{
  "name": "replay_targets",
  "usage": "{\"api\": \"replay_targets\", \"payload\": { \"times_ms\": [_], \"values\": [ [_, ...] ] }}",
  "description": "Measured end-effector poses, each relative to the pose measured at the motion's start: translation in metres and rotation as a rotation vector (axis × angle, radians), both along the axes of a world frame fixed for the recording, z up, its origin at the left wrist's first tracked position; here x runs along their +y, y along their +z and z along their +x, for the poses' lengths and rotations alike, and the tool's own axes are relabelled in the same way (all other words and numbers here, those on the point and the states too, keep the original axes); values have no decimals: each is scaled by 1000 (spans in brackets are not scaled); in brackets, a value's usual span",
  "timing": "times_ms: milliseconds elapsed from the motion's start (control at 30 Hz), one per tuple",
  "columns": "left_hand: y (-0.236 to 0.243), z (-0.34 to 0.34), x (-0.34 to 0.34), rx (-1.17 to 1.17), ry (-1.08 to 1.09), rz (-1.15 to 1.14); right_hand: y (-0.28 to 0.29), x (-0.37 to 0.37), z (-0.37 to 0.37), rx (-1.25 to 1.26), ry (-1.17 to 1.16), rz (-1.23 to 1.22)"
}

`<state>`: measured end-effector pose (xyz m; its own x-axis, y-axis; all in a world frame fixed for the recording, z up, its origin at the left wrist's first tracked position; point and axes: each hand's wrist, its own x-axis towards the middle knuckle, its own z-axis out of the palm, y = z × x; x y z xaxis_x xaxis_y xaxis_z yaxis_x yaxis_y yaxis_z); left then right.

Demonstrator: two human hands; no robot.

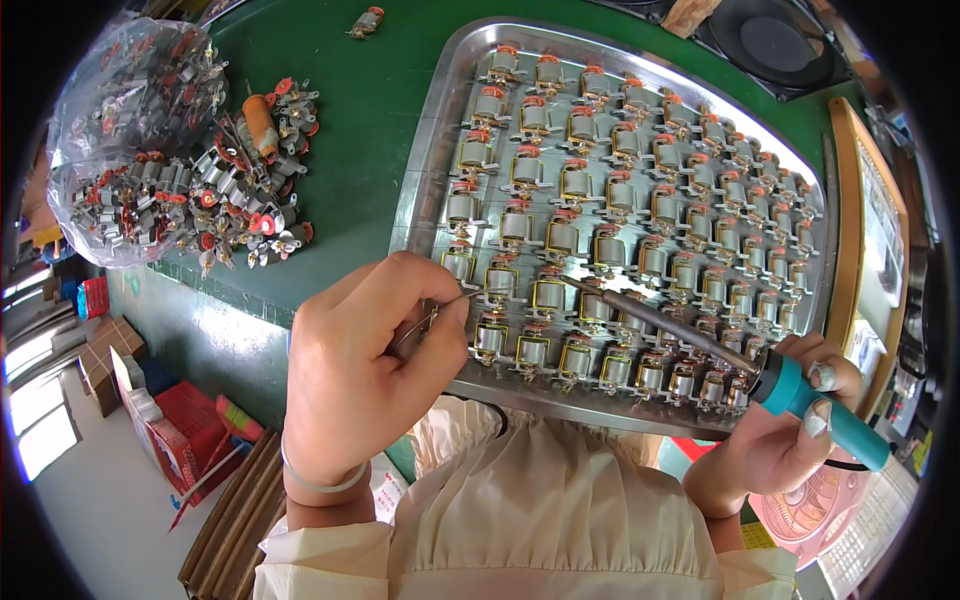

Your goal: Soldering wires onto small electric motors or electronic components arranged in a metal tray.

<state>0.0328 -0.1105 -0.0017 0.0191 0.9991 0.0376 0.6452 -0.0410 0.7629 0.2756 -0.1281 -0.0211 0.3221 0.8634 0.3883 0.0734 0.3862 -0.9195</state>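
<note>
My left hand [380,355] is closed around a thin silvery wire [470,294] at the tray's lower-left, its free end reaching over the nearest parts. My right hand [795,420] grips a soldering iron [828,422] with a teal handle and long dark shaft; white wraps cover two of its fingers. The iron's tip points left, just over or at a small metal component [550,290]; contact is hard to tell. A steel tray [420,190] holds rows of these components, metal cylinders with red or orange tops and yellowish edging.
A plastic bag [85,110] and loose heap of components [240,200] lie left on the green table [360,120], with one piece [366,22] apart. Dark speakers [770,50] and a wooden-framed panel [865,260] sit rightward. Red baskets [190,450], cardboard and a pink fan [785,515] are lower.
</note>
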Motion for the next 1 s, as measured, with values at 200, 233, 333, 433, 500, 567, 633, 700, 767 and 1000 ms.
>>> {"api": "replay_targets", "payload": {
  "times_ms": [200, 233, 333, 433, 500, 567, 633, 700, 767, 1000],
  "values": [
    [-2, -1, 1, -13, -6, 0, -1, 1, 0, -23, 15, -14],
    [0, -1, 0, -15, 6, -3, 0, 1, -1, -14, 10, -19],
    [6, -5, 0, 9, 20, -17, 1, 0, -2, 16, -15, -2],
    [6, -12, 1, 48, 41, -19, 1, 0, 1, 48, -14, 34],
    [7, -18, -1, 67, 68, -9, 1, 0, 0, 66, 14, 49],
    [5, -22, -1, 54, 90, 7, 2, -2, -1, 24, 55, 35],
    [4, -23, -1, 55, 87, 1, 3, -3, -5, 29, 98, 5],
    [3, -24, 0, 57, 84, -4, 2, -4, -9, -14, 151, -26],
    [1, -24, 0, 51, 81, -28, 1, -2, -12, -35, 171, -26],
    [1, -24, 2, 63, 44, -14, -2, 0, -14, -45, 192, -25]
  ]
}}
